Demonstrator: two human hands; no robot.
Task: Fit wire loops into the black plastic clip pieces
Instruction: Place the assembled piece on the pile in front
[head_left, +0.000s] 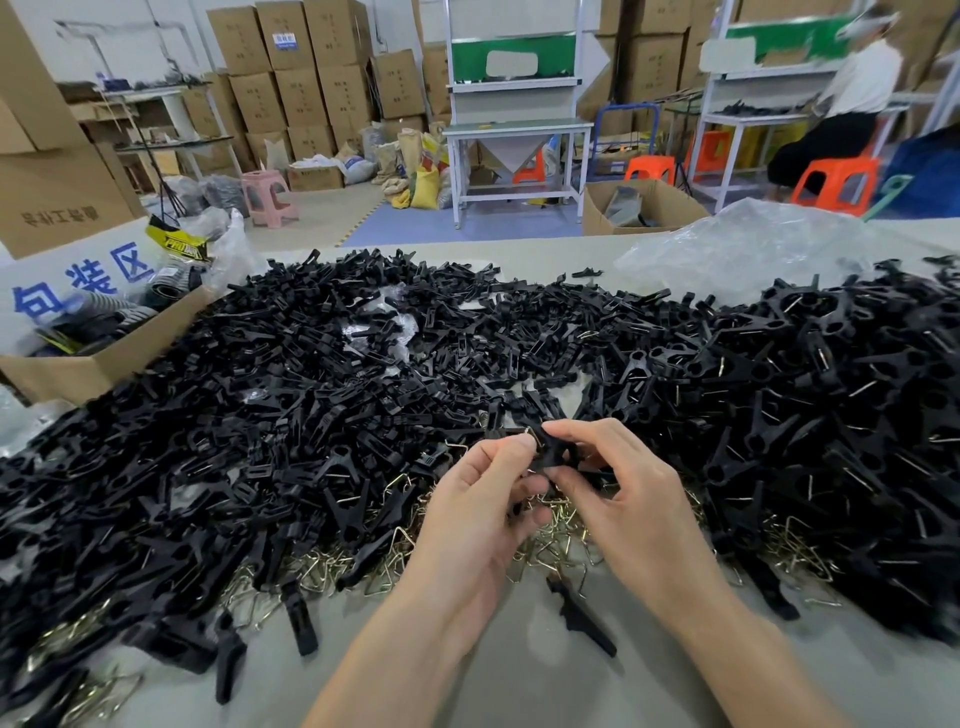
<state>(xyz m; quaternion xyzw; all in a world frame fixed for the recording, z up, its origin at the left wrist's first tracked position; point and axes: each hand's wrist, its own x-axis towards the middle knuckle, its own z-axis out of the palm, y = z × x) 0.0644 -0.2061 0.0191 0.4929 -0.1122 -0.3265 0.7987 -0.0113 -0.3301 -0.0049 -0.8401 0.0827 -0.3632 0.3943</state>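
- Closest in there's bare grey tabletop, with one stray clip piece lying on it just below the right wrist.
- Both hands are working low over the near edge of the heap. The left hand has its fingers curled in, pinching a wire loop. Only a bit of brassy wire peeks out at the fingertip.
- The right hand grips the black clip piece between thumb and forefinger, and the wire touches its end.
- Looks to me like they're mid-fit. I can't tell if the loop has seated, since the fingers hide the joint.
- If it were me, I'd hold the clip dead steady in the right hand and pinch the wire close to its tip so it can't twist. Then line it up with the slot and push straight in. That wire looks springy, so an angled push would probably flick it out.
- Right under the hands is a tangle of loose wire loops. They look hooked together, so shake one free before lifting.
- Past that, a huge heap of bare clip pieces covers the left and middle.
- The right-hand heap shows wire glinting on the clips. Finished ones, I'd guess.
- Further back are a cardboard box on the left and a clear plastic bag on the right.
- Way off there's a white workbench, stacked cartons, orange stools and another person sitting at a bench.
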